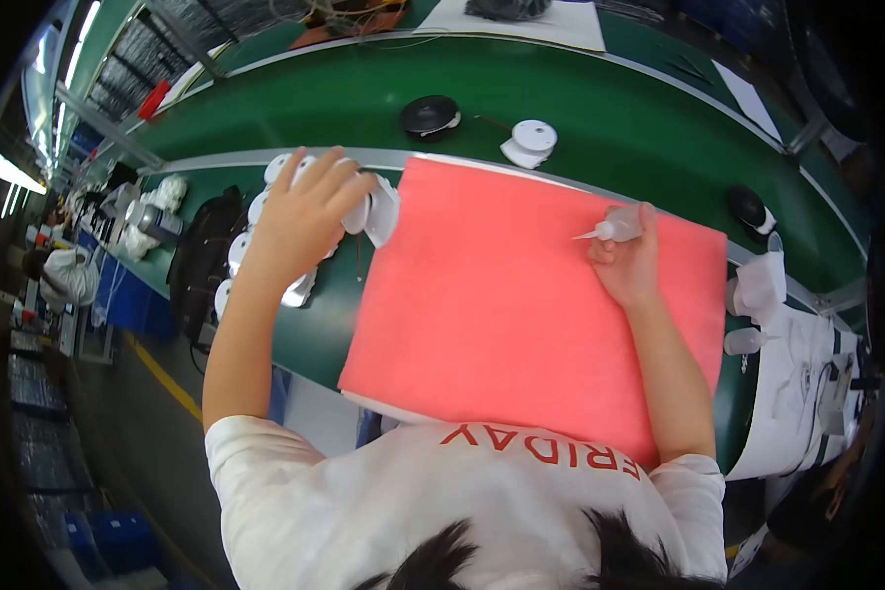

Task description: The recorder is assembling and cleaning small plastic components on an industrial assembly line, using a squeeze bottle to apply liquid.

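My left hand [310, 211] reaches palm down over a cluster of white round plastic parts [238, 254] at the left of the bench, its fingers spread. Close beside its fingertips, at the edge of the pink mat [492, 305], a white plastic part [383, 211] stands tilted, with a thin wire below it. Contact under the fingers is hidden. My right hand [631, 261], above the mat's right side, is closed around a small translucent squeeze bottle [621, 224] whose thin nozzle points left.
Beyond the mat, a black round part [430, 117] and a white round part [531, 141] lie on the green bench [315, 118]. A black-and-white part [749, 208] sits far right. Another squeeze bottle [744, 341] lies by a white container [760, 285] at the right.
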`<action>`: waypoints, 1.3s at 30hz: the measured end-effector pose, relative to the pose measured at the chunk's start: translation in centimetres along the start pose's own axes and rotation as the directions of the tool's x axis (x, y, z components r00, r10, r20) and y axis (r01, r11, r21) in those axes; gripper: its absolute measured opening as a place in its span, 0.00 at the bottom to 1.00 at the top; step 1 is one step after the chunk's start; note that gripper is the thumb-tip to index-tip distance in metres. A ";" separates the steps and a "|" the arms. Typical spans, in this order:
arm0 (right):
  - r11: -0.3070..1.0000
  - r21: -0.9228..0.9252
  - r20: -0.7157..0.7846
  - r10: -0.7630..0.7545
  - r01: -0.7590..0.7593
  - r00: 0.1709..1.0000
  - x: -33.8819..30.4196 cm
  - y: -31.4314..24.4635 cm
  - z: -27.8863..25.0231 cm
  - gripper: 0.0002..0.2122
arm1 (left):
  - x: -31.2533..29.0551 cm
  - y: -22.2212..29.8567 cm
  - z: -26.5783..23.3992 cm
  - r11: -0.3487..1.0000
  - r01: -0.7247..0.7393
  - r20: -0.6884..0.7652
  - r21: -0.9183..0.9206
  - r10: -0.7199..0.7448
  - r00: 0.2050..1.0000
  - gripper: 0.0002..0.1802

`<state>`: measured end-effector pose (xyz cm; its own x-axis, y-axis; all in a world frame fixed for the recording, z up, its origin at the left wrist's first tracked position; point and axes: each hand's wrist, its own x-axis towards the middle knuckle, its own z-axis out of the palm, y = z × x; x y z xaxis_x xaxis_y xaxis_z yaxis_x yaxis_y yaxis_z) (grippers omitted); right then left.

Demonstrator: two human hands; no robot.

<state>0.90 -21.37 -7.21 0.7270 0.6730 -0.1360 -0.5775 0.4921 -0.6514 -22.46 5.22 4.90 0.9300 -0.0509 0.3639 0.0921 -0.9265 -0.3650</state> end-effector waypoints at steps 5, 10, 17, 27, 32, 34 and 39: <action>1.000 -0.015 0.014 0.018 -0.018 1.000 0.1 0.4 0.6 0.20 | -4.9 -0.7 0.5 1.000 0.018 0.085 0.014 -0.019 0.996 0.26; 0.999 -0.032 0.010 0.010 -0.010 1.000 0.3 0.9 1.2 0.20 | -8.9 -0.1 0.3 0.978 -0.116 0.185 0.175 0.083 0.979 0.32; 0.997 -0.072 0.021 0.022 -0.020 1.000 0.5 1.3 1.7 0.20 | -13.5 0.5 3.0 0.998 0.020 0.194 0.067 -0.033 0.980 0.32; 0.994 -0.111 0.017 0.012 -0.010 1.000 0.7 1.3 1.7 0.20 | -12.1 7.4 2.2 0.345 0.937 0.318 -0.046 -0.884 0.342 0.57; 0.994 -0.105 0.016 0.020 -0.018 1.000 0.8 1.3 1.7 0.20 | -11.0 7.6 2.9 0.239 0.962 0.384 -0.130 -0.882 0.272 0.54; 0.995 -0.098 0.007 0.022 -0.022 1.000 0.9 1.1 1.5 0.20 | -10.6 7.9 3.1 0.238 0.956 0.381 -0.173 -0.879 0.287 0.54; 0.997 -0.055 0.006 0.052 -0.051 0.999 0.7 1.1 2.0 0.20 | -10.8 8.1 3.8 0.320 0.936 0.355 -0.147 -0.866 0.352 0.53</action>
<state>0.03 -19.26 -6.53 0.6940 0.7007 -0.1651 -0.5926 0.4258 -0.6838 -30.41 -0.34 -5.24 0.3741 0.9167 0.1404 0.8474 -0.3994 0.3499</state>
